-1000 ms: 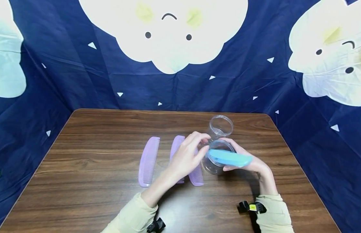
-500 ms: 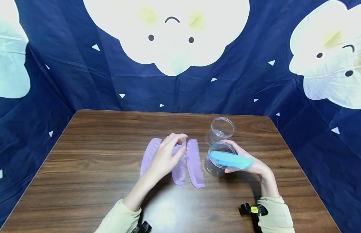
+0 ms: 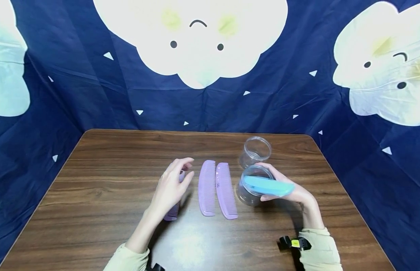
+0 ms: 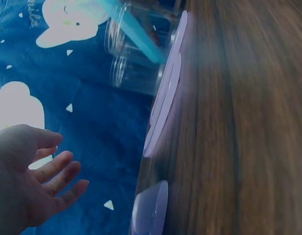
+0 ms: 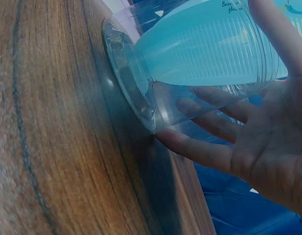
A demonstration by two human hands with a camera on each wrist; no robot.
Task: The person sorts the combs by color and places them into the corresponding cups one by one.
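Three purple combs lie side by side on the brown table (image 3: pixel 94 195). My left hand (image 3: pixel 172 184) hovers with relaxed, spread fingers over the leftmost comb (image 3: pixel 172 212), hiding most of it; in the left wrist view this hand (image 4: pixel 38 176) holds nothing. The middle comb (image 3: pixel 207 188) and the right comb (image 3: pixel 226 190) lie bare. My right hand (image 3: pixel 286 191) wraps a clear jar (image 3: pixel 250 188) standing on the table, with a blue comb (image 3: pixel 269 186) leaning out of its mouth. In the right wrist view, fingers (image 5: pixel 209 152) curl round the jar (image 5: pixel 155 103) with the blue comb (image 5: pixel 209 49) inside.
A second clear jar (image 3: pixel 255 151), with nothing seen in it, stands just behind the held one. Dark blue cloth with white cloud figures (image 3: pixel 196 41) walls the table on three sides. The table's rounded far corners and right edge lie close to the jars.
My left hand has drawn back from the jar and moved left across the combs to the leftmost one. The right hand has kept hold of the jar with the blue comb.
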